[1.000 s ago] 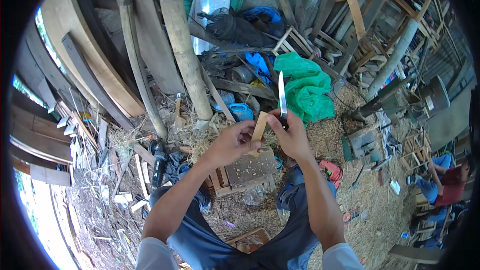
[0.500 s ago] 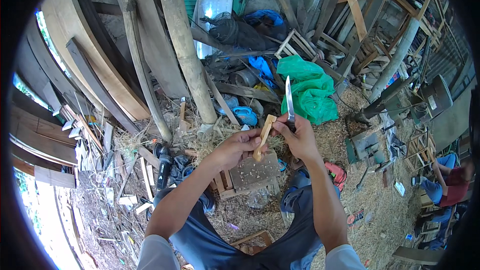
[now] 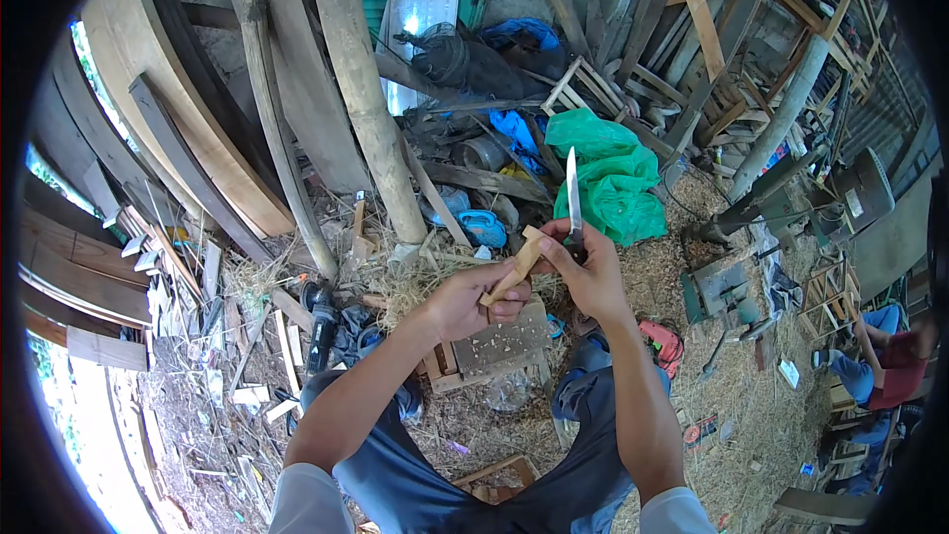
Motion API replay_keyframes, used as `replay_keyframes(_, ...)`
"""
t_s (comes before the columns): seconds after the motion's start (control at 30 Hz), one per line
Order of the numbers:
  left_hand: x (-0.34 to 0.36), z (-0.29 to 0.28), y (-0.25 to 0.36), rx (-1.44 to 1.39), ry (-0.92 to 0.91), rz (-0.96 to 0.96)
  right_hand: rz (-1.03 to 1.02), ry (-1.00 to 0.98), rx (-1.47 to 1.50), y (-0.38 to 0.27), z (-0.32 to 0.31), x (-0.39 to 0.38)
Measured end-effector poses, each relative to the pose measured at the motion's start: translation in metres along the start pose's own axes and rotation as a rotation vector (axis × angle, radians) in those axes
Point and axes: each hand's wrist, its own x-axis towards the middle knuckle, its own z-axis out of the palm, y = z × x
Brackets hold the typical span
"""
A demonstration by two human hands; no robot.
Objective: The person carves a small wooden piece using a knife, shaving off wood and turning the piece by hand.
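Note:
My left hand (image 3: 474,295) is closed round the lower part of a small pale piece of wood (image 3: 516,268), which slants up to the right. My right hand (image 3: 590,265) grips a knife (image 3: 573,196) by its dark handle, the blade pointing up and away from me. The right thumb and fingers are close to the upper end of the wood; whether they press on it is hard to tell. Below both hands stands a low wooden stool or block (image 3: 499,344) strewn with wood chips.
A green plastic bag (image 3: 618,183) lies beyond the knife. Left of my legs is a dark power tool (image 3: 321,326); a red tool (image 3: 661,347) lies to the right. A bamboo post (image 3: 366,89) and planks (image 3: 188,89) lean at the back left. Another person (image 3: 890,361) sits at the far right.
The wood has turned to a flatter slant, and my left hand has curled further round its lower end. The knife stands slightly more upright in my right hand.

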Motion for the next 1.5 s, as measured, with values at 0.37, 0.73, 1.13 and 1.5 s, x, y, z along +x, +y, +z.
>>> replay_keyframes(0.37,-0.01,0.006,0.008,0.082,0.141,0.105,0.048,0.155,-0.058,-0.009,-0.004,0.002)
replay_keyframes(0.73,-0.005,-0.017,0.006,0.359,0.451,0.566,0.142,0.068,-0.114,0.002,0.011,-0.005)
replay_keyframes(1.13,-0.003,-0.014,0.011,0.422,0.504,0.624,0.15,-0.052,0.114,-0.001,0.027,-0.011)
replay_keyframes(1.5,-0.005,-0.004,0.012,0.605,0.553,0.646,0.071,-0.105,-0.161,-0.012,0.018,-0.01)
